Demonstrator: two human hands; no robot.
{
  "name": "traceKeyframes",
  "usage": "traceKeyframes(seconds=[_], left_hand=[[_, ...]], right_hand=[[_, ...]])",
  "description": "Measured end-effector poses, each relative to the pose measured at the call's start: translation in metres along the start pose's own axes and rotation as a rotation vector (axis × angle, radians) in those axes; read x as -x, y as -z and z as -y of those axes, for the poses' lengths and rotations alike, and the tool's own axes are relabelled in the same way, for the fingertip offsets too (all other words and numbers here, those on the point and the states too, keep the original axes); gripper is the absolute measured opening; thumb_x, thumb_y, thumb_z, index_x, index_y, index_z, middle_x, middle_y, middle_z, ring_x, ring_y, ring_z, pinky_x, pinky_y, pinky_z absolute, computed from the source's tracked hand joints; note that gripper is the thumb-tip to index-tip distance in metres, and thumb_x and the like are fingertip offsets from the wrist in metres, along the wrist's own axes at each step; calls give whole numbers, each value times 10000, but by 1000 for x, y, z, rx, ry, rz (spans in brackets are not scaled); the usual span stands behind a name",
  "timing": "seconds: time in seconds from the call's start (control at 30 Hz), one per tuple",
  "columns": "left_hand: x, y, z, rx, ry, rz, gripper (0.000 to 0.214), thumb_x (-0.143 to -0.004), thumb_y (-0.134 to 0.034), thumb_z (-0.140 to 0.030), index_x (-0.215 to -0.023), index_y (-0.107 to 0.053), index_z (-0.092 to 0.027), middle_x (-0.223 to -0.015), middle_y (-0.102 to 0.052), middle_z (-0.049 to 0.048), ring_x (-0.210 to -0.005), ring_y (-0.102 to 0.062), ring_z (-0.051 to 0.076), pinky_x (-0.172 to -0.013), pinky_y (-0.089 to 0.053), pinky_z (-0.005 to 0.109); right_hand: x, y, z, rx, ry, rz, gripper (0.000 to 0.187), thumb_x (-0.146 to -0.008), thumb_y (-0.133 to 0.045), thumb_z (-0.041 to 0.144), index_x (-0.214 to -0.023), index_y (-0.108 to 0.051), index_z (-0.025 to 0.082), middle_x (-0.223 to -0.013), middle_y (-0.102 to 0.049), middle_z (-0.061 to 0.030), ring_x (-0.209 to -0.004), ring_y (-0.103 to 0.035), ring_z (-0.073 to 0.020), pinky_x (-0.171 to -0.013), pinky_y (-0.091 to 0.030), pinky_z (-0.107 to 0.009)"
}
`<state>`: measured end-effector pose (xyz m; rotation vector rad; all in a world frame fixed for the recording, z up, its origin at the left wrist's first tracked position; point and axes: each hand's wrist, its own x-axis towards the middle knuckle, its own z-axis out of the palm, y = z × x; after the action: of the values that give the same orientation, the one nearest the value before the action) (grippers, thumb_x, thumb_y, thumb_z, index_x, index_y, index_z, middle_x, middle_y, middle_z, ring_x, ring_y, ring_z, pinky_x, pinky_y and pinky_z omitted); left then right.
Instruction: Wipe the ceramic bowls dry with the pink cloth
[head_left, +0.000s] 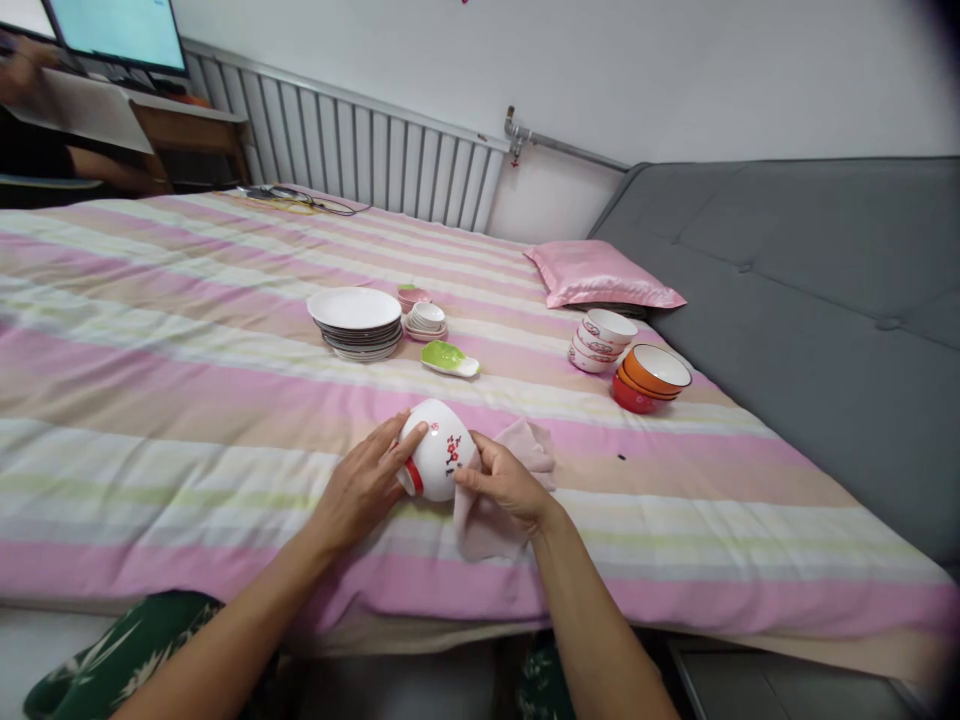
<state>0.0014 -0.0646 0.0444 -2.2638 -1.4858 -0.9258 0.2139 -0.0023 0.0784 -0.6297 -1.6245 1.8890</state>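
Observation:
A white bowl (439, 462) with red blossoms and a red foot ring is tilted on its side between my hands, just above the bed's near part. My left hand (367, 480) grips it by the base side, thumb laid over the outer wall. With my right hand (506, 483) I pinch a pale pink cloth (491, 525) against the bowl's rim side. Part of the cloth spreads out behind and below that hand. The bowl's inside is turned away from view, and some of my left fingertips are hidden behind it.
Beyond my hands are stacked plates (356, 310), small dishes (427, 318) and a green leaf-shaped dish (448, 358). White bowls (600, 340) and orange and red bowls (651, 375) stand stacked at right. A pink pillow (604, 275) lies by the grey headboard (795, 270). Another person's arm shows far left.

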Motion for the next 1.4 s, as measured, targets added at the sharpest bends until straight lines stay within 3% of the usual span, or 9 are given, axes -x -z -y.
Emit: traceKeyframes(seconds=[0.2,0.37,0.5,0.7,0.87,1.07,1.17,1.4], left_hand=[[0,0,-1,35,50,-6,668,-863,-535,-182,-1458,-243,-260,-1441,-416,171,-1277,-472,296,-996,-464,449],[1,1,-3,67,121,15,753,-830,-560,-190,-1474,-179,-277,-1454,-388,159,-1277,-462,306,-996,-456,458],[2,1,-2,101,166,10,820,-798,-608,-257,-1482,-156,-247,-1430,-388,171,-1278,-437,331,-1014,-427,478],[-1,4,-16,168,197,-19,945,-715,-707,-466,-1470,-189,-229,-1273,-454,150,-1149,-505,317,-955,-464,452],[-3,4,-25,160,262,-35,973,-646,-718,-586,-1438,-283,-225,-1128,-528,116,-1016,-569,296,-874,-499,417],[0,-2,-25,113,302,-38,990,-641,-701,-620,-1441,-275,-222,-1127,-542,122,-1005,-573,300,-845,-505,412],[1,-5,-25,101,332,-32,979,-653,-691,-620,-1440,-272,-213,-1122,-543,125,-1012,-569,302,-837,-507,405],[2,-7,-24,109,362,-23,909,-703,-675,-550,-1434,-284,-179,-1108,-542,128,-1024,-561,298,-848,-504,400]], right_hand=[[3,0,1,-126,24,5,492,-686,-657,197,-1157,-516,223,-1007,-617,-18,-927,-568,-162,-784,-455,-243],[-1,2,-2,-166,16,-78,433,-623,-622,119,-1042,-576,219,-926,-631,-4,-834,-574,-148,-717,-456,-226],[-4,3,-4,-193,6,-99,348,-662,-713,202,-991,-597,203,-884,-635,-2,-762,-574,-123,-689,-444,-217],[-1,2,4,-181,18,-145,405,-718,-723,401,-1045,-584,207,-926,-648,-24,-796,-587,-154,-727,-468,-259],[-5,-9,1,73,114,-289,355,-838,-551,502,-1033,-565,207,-954,-639,-32,-873,-569,-172,-787,-465,-276],[-9,-33,-19,620,352,-725,380,-948,-353,392,-1266,-444,204,-1256,-541,-103,-1180,-482,-212,-1023,-362,-390],[-10,-41,-25,853,479,-759,425,-952,-333,322,-1347,-386,172,-1366,-463,-131,-1293,-390,-219,-1084,-312,-432],[-10,-49,-30,1090,537,-694,487,-945,-342,288,-1418,-321,173,-1447,-406,-128,-1385,-280,-255,-1105,-285,-508]])
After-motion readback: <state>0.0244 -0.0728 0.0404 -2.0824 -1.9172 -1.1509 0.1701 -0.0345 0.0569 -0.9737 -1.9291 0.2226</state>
